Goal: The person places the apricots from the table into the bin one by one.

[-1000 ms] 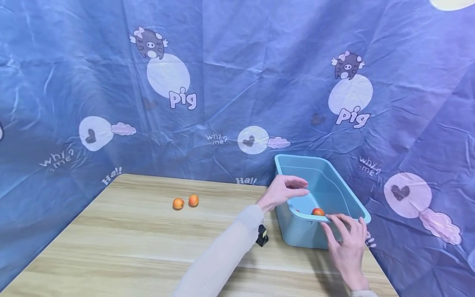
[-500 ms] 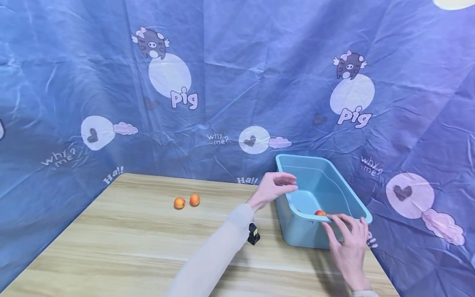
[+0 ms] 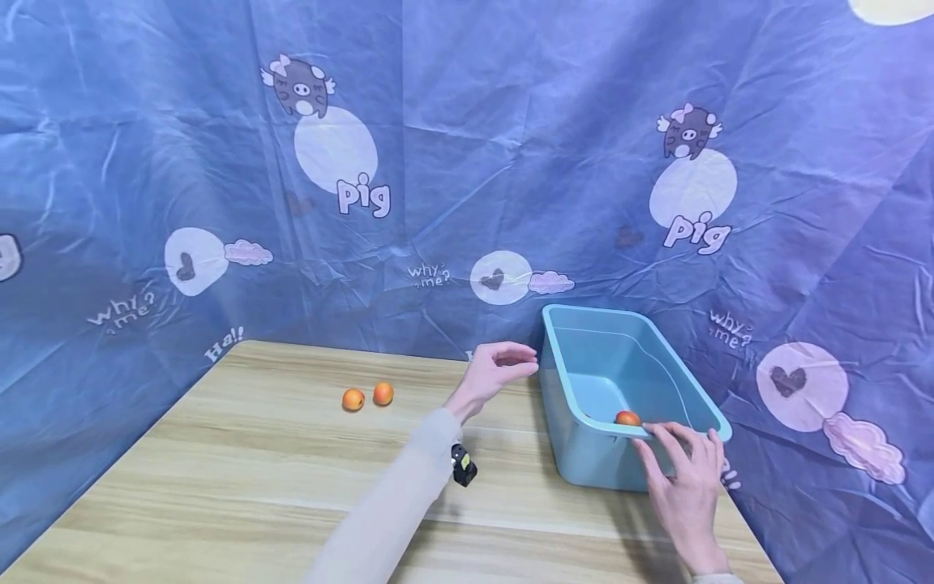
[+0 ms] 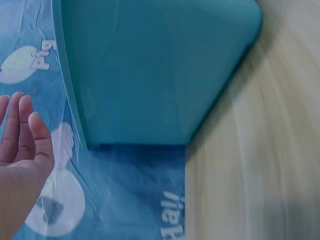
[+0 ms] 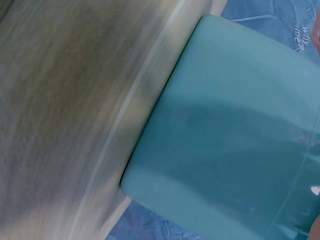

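A light-blue plastic tub (image 3: 598,454) stands at the table's right side, with an orange-red fruit (image 3: 627,418) inside near the front rim. My right hand (image 3: 686,483) grips that rim, thumb outside and fingertips over the edge. Just left of the tub, my left hand (image 3: 487,377) is in the air with relaxed fingers and nothing in it; the left wrist view shows it apart from the tub wall (image 4: 155,75). Two small round orange fruits (image 3: 353,399) (image 3: 383,394) lie side by side farther left; their exact kind is unclear.
The light wood table (image 3: 241,478) reaches back to a blue cloth backdrop (image 3: 438,162) printed with pigs and words. A small black device (image 3: 463,465) is at the left wrist. The tub's far end is close to the cloth.
My left hand has moved left, from over the tub's rim to outside it. The right hand keeps its grip on the rim, and the two fruits on the table stay put.
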A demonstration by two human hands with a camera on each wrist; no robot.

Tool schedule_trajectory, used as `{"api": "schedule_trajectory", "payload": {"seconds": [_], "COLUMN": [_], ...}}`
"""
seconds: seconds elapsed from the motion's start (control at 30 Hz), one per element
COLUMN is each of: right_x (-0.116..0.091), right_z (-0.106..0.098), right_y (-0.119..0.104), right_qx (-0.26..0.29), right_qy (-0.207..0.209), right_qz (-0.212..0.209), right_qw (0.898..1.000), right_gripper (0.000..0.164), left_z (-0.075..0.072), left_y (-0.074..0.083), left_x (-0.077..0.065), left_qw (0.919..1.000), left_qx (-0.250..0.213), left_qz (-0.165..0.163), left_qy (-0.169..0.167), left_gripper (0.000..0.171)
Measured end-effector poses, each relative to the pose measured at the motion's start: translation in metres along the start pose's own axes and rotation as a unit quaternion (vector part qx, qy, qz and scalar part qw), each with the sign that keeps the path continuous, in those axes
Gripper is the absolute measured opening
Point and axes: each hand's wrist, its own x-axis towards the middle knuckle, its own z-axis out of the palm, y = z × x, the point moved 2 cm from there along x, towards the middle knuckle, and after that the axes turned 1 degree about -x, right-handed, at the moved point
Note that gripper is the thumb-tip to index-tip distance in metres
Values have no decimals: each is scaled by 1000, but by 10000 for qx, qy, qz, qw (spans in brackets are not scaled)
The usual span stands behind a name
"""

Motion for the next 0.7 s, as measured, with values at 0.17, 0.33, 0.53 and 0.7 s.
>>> {"api": "schedule_trajectory", "payload": {"seconds": [0.17,0.33,0.53,0.7], "right_x": [0,0,-2,-1], "right_z": [1,1,0,0], "right_y": [1,1,2,3], "right_qx": [20,17,6,17], "right_qy": [8,-2,-32,-22], "right_qz": [10,0,28,3], "right_qw": [10000,10000,10000,10000], "right_gripper": [52,52,52,52], "left_z": [-20,-37,-62,-88], "left_y": [-10,-16,-20,-22], "left_x": [-11,-21,-32,-46], "left_qw": [9998,9994,9973,9943], "left_qx": [-71,-62,-91,45], "left_qz": [-120,-137,-314,-520], "left_qy": [134,307,657,934], "left_gripper": [34,32,32,35]}}
